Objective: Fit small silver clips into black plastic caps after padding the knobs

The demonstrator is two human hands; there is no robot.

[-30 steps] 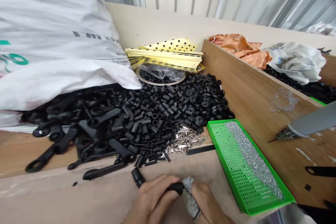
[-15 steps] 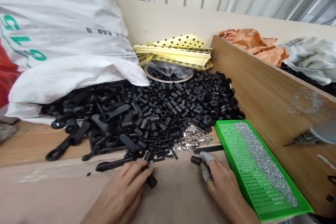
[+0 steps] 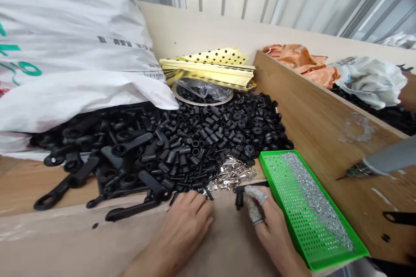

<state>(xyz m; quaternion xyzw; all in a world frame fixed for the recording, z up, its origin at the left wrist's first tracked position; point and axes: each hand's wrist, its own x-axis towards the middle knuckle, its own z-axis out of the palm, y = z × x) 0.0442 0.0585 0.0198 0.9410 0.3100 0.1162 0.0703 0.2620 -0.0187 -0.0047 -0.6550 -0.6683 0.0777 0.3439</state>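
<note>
in the head view, the desk (image 3: 19, 186) is wooden, with a brown sheet (image 3: 74, 246) along its near edge. the left hand (image 3: 190, 218) lies palm down near the middle of that sheet, fingers curled at the near edge of a pile of short black plastic tubes (image 3: 184, 150); its fingertips are hidden, so i cannot tell whether it grasps anything. the right hand (image 3: 273, 220), with grey wrapping (image 3: 256, 194) on two digits, is to its right, thumb and forefinger pointing at a small black cylindrical piece (image 3: 239, 201). that piece is at the fingertips, near a flat black strip (image 3: 251, 185); i cannot tell whether it is gripped or only lies beside them.

toward the desk's left edge, long black plastic levers with ringed ends (image 3: 130, 212) spill from under a white woven sack (image 3: 74, 30). round black plastic discs (image 3: 249, 149) fill the right of the pile, and small silver metal tabs (image 3: 232, 173) lie at its near side. just right of the right hand, a green perforated plastic tray (image 3: 289, 203) holds tiny silvery pieces (image 3: 315, 194) along its right side. toward the desk's far edge, yellow black-dotted sheets (image 3: 208, 69) rest over a round metal bowl (image 3: 208, 104), beside a brown wooden partition (image 3: 302, 104).
</note>
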